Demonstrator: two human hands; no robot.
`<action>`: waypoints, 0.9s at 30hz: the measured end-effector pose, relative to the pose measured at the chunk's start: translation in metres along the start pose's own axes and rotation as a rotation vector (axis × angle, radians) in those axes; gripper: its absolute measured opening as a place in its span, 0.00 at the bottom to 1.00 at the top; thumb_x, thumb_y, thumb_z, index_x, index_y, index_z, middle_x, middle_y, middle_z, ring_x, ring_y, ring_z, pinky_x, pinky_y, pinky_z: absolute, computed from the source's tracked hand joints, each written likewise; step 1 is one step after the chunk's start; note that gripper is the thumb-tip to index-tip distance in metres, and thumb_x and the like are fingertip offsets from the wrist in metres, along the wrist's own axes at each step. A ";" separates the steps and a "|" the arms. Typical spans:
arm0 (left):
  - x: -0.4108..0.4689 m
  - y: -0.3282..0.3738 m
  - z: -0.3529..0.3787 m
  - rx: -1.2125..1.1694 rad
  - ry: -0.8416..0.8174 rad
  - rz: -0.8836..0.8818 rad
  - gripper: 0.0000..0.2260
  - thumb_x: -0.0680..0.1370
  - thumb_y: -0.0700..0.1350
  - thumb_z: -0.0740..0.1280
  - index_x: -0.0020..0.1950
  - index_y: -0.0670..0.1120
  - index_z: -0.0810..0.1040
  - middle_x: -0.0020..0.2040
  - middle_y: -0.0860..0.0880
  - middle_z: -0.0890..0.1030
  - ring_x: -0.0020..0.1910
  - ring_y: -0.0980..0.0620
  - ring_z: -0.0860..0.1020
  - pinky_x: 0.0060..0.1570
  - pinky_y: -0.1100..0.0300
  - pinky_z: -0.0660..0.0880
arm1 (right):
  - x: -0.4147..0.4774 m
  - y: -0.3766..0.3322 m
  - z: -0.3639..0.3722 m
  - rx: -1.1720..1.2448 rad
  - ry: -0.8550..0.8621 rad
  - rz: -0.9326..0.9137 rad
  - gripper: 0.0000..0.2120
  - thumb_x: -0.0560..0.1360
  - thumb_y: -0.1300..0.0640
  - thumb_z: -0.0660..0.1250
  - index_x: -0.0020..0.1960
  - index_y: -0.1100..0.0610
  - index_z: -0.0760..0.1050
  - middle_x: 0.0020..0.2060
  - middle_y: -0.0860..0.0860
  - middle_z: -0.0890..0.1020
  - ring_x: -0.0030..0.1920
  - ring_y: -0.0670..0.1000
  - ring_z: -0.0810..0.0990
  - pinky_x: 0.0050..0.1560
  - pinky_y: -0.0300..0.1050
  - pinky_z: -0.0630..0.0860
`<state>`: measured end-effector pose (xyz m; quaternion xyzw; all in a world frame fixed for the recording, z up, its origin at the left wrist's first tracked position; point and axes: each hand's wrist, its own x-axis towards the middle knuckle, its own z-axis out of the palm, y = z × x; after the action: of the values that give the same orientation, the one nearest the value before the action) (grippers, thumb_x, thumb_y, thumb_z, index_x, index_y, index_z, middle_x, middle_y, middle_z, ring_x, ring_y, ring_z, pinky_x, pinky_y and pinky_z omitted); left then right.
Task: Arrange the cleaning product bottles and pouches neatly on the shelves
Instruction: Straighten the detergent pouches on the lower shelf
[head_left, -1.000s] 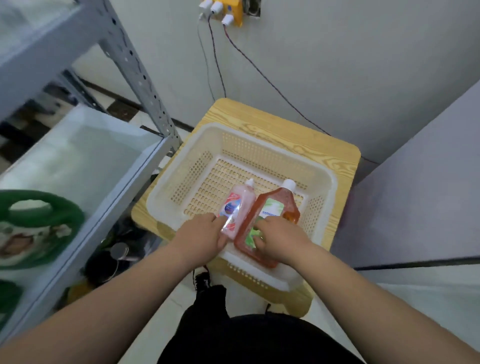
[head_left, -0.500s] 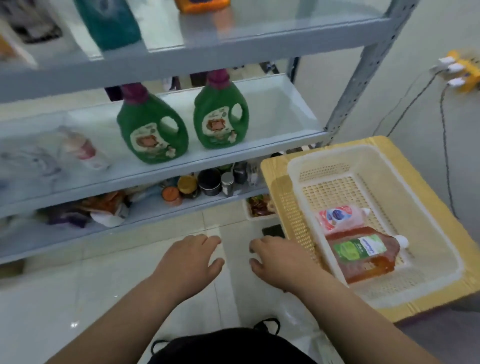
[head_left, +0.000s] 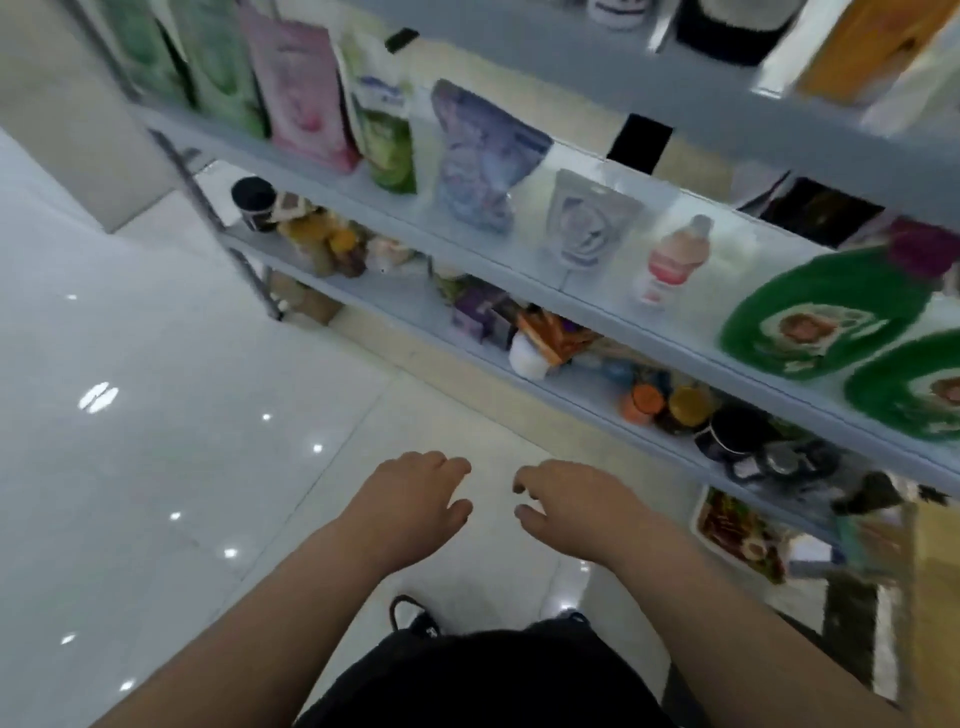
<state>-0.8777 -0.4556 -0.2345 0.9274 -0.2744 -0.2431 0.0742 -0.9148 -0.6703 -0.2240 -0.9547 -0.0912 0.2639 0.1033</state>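
Green jugs (head_left: 810, 317) are smeared by motion blur, one cropped by the right edge; labels on the pouches (head_left: 301, 88) can't be read.

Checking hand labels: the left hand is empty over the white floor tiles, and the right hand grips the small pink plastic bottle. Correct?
No. In the head view the right hand is empty; the small pink plastic bottle sits on the grey metal shelf. The left hand is empty.
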 end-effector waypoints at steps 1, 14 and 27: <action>-0.005 -0.021 -0.003 -0.022 0.013 -0.038 0.22 0.83 0.57 0.57 0.76 0.53 0.66 0.65 0.49 0.76 0.63 0.47 0.74 0.62 0.50 0.72 | 0.019 -0.017 -0.006 -0.016 -0.009 -0.036 0.19 0.83 0.43 0.57 0.70 0.48 0.70 0.62 0.50 0.77 0.61 0.53 0.77 0.55 0.49 0.75; 0.006 -0.212 -0.049 -0.209 0.077 -0.368 0.21 0.83 0.56 0.58 0.76 0.55 0.66 0.68 0.53 0.75 0.66 0.50 0.73 0.63 0.54 0.72 | 0.243 -0.132 -0.063 -0.201 -0.217 -0.348 0.18 0.81 0.45 0.58 0.69 0.46 0.71 0.61 0.47 0.78 0.57 0.52 0.78 0.49 0.48 0.75; 0.087 -0.401 -0.164 -0.251 0.161 -0.561 0.21 0.83 0.56 0.59 0.75 0.54 0.66 0.67 0.52 0.76 0.64 0.50 0.74 0.60 0.55 0.74 | 0.473 -0.241 -0.183 -0.332 -0.228 -0.571 0.19 0.83 0.45 0.58 0.72 0.48 0.69 0.63 0.50 0.77 0.58 0.54 0.78 0.44 0.47 0.71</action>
<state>-0.5435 -0.1663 -0.2364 0.9667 0.0310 -0.2120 0.1398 -0.4486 -0.3576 -0.2410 -0.8587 -0.4072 0.3110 0.0056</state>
